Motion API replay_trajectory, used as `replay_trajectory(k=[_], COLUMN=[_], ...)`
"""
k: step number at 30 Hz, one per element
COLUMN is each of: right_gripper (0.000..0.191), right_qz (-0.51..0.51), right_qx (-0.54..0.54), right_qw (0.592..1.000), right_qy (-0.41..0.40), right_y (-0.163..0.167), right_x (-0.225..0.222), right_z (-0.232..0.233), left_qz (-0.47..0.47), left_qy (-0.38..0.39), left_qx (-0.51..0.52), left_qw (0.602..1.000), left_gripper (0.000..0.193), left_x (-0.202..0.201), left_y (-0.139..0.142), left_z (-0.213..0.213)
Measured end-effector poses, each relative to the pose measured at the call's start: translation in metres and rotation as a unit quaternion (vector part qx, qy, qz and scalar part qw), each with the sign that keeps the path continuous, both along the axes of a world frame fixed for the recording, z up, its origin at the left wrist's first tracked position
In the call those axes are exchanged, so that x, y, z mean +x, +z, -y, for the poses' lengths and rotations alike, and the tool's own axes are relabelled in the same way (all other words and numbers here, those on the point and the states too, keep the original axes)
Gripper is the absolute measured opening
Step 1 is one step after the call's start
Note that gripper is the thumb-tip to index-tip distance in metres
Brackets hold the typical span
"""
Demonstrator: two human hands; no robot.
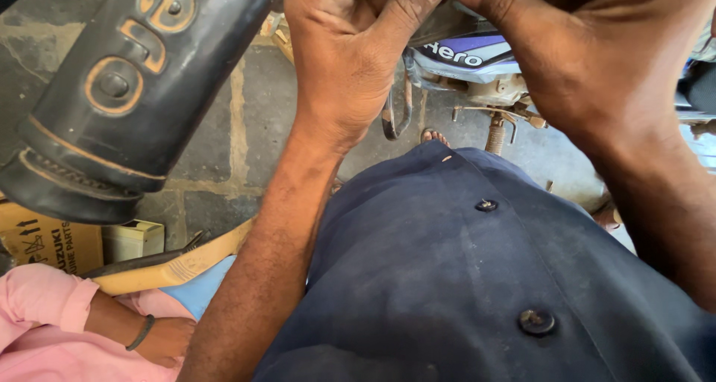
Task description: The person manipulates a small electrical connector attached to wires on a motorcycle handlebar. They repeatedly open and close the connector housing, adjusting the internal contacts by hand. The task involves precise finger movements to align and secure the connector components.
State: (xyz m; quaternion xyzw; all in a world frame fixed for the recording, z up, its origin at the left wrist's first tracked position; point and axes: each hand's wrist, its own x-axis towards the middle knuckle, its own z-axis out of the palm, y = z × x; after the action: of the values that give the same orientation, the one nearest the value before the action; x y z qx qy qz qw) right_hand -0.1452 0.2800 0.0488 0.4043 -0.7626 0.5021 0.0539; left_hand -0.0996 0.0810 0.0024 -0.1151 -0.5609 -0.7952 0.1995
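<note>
A brown cardboard box (pixel 45 244) sits on the stone floor (pixel 246 121) at lower left, closed, so I cannot tell what is in it. A black seat (pixel 127 91) with raised tan lettering hangs tilted at upper left. My left hand (pixel 350 54) is curled tight, thumb pressed on a dark part at the top edge, above the motorcycle (pixel 470 61). My right hand (pixel 589 61) grips it too, fingers hidden. A pink-sleeved person's arm (pixel 127 326) rests at lower left.
</note>
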Motion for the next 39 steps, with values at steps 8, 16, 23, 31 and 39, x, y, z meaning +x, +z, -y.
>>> replay_trajectory(k=[8, 16, 23, 31, 39], right_gripper=[0.004, 0.004, 0.004, 0.019, 0.017], right_qz=[0.007, 0.021, 0.072, 0.151, 0.212], right_qx=[0.013, 0.010, -0.031, -0.055, -0.081], right_qw=[1.000, 1.000, 0.997, 0.986, 0.973], right_qy=[0.017, 0.018, 0.003, -0.035, -0.045], right_y=[0.002, 0.001, 0.004, 0.020, 0.029], right_x=[-0.004, -0.001, 0.001, 0.000, 0.003], right_z=[-0.001, 0.001, 0.006, 0.013, 0.020], left_qz=[0.001, 0.012, 0.038, 0.055, 0.054], left_qy=[0.023, 0.047, 0.025, 0.009, -0.007], left_qx=[-0.077, -0.096, -0.009, 0.027, 0.004], left_qw=[0.997, 0.994, 0.999, 0.998, 0.999], left_gripper=[0.010, 0.004, 0.009, 0.012, 0.015], left_x=[-0.001, -0.001, 0.003, 0.005, 0.010], left_y=[-0.001, 0.002, 0.000, 0.000, 0.005], left_z=[0.005, 0.002, -0.005, -0.009, -0.002])
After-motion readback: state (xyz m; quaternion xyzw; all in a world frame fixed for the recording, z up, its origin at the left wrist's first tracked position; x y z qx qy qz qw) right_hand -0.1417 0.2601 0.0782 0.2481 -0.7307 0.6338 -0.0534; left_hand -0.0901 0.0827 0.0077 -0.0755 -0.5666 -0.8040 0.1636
